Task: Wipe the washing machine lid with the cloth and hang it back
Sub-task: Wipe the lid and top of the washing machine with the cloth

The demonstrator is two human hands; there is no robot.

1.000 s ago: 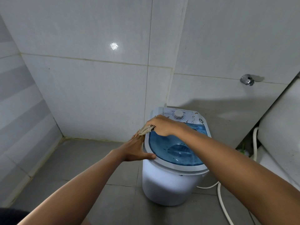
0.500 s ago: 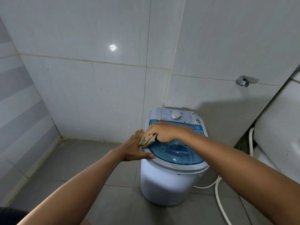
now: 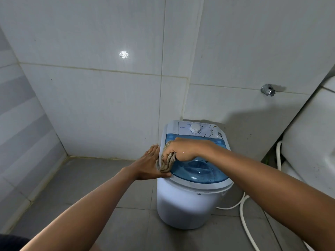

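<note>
My left hand (image 3: 149, 166) lies flat against the left side of the washing machine (image 3: 183, 205), fingers straight and close together, holding nothing; the thumb runs along the white rim near the front-left of the lid (image 3: 201, 172) and its tip sits just under the hanging end of the cloth (image 3: 168, 161). My left forearm comes up from the lower left corner of the view over the grey floor tiles (image 3: 87, 178).

Just to the right, my right hand (image 3: 183, 151) is curled tight around the beige cloth, which is bunched in my fist and pressed on the left edge of the translucent blue lid, where the blue meets the white rim. A loose fold of the cloth spills down from my fingers toward the front-left of the rim. My right forearm crosses above the lid from the right edge of the view.

Behind my fist, at the back edge of the machine top, sits the white control panel with a round dial (image 3: 195, 128). The machine stands on the floor against the white tiled wall (image 3: 108, 105). On the wall to the right a metal tap (image 3: 268, 90) sticks out, and at the machine's right a white hose (image 3: 243, 214) loops across the floor beside a large white fixture (image 3: 311, 142) at the right edge
</note>
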